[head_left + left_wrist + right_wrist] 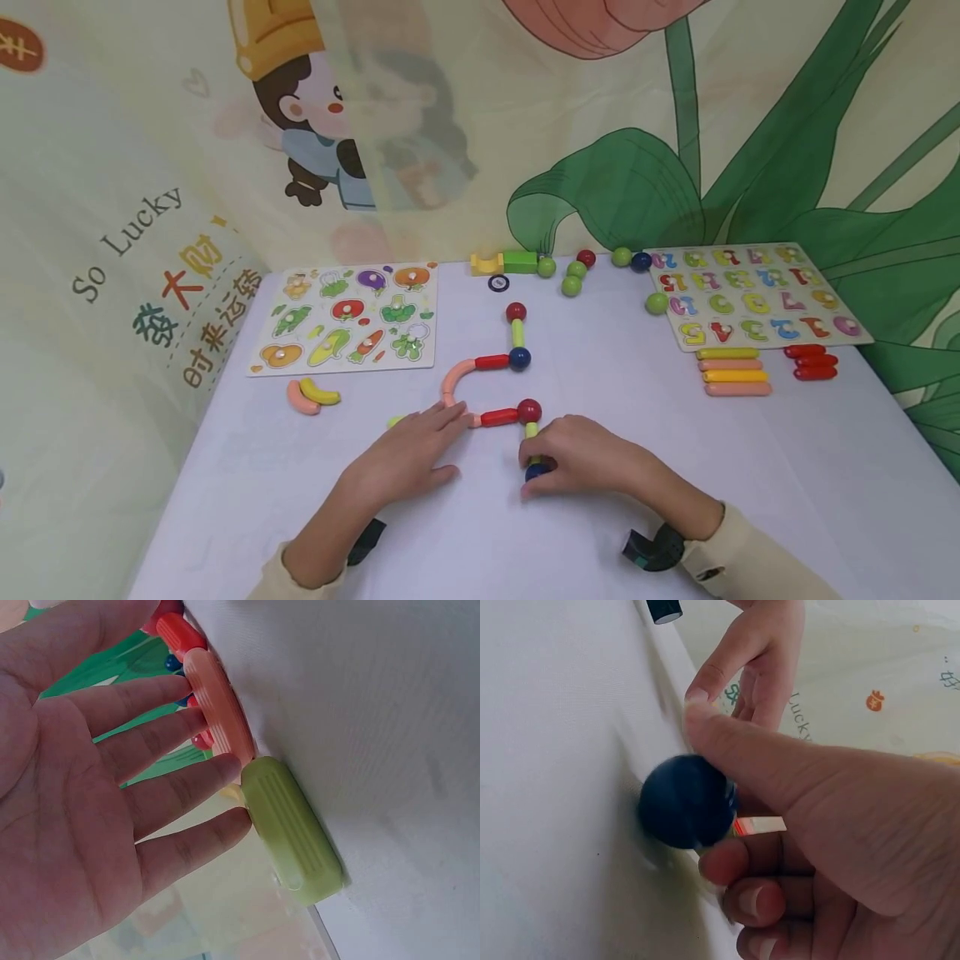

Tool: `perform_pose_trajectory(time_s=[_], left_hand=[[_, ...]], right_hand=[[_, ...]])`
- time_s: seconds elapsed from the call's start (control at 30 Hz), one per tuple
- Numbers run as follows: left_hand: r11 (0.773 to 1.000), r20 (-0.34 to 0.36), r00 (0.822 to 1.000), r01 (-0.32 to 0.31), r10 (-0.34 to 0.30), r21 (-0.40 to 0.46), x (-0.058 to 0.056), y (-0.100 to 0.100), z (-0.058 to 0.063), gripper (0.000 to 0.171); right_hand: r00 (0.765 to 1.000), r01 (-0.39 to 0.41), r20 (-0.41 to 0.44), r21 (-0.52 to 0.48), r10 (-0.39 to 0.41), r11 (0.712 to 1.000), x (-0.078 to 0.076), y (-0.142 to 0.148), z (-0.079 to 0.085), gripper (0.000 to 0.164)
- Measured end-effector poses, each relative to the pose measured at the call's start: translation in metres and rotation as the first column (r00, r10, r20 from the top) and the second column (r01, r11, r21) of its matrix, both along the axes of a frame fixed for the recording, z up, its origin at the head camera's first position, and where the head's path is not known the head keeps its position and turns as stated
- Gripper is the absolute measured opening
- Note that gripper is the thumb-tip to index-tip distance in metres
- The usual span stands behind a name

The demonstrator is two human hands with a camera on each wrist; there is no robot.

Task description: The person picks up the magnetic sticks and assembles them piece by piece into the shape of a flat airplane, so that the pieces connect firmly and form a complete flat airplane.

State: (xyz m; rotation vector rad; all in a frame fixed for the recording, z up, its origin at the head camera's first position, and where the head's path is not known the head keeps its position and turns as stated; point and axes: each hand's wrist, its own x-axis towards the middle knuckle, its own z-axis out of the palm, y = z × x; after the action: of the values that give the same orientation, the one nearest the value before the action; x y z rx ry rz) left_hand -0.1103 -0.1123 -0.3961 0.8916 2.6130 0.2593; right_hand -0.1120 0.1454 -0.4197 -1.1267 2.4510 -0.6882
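Observation:
A chain of toy magnetic sticks and balls lies on the table. My left hand (405, 458) is spread flat, its straight fingertips touching a curved pink stick (221, 705) and a light-green stick (291, 829) at the chain's left end. Two red sticks (498, 417) run right from the pink curve, the nearer one to a red ball (529, 410). A yellow-green stick (532, 431) leads from that ball toward a dark-blue ball (686, 801). My right hand (588, 457) holds this blue ball between thumb and curled fingers, hiding part of the stick.
A vegetable puzzle board (345, 321) lies at the back left, with short curved sticks (321, 392) before it. Several loose balls (572, 286) and a number board (757, 296) are at the back right, near rows of straight sticks (737, 389).

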Motion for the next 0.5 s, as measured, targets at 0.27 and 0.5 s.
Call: perform_pose_trajectory(time_s=[0.27,0.5], left_hand=[[1.0,0.001,1.0,0.004,-0.004,0.01,-0.001,-0.001,0.001,0.071],[0.999,-0.031,0.999,0.04,-0.04,-0.003,0.008,-0.001,0.01,0.071]], right_hand=[[0.993,0.024,0.117,-0.105,-0.012,0.994,-0.009,0.006,-0.004,0.025],[0.989,0.062,0.14,-0.128,-0.044,0.99,-0.025,0.014,-0.003,0.018]])
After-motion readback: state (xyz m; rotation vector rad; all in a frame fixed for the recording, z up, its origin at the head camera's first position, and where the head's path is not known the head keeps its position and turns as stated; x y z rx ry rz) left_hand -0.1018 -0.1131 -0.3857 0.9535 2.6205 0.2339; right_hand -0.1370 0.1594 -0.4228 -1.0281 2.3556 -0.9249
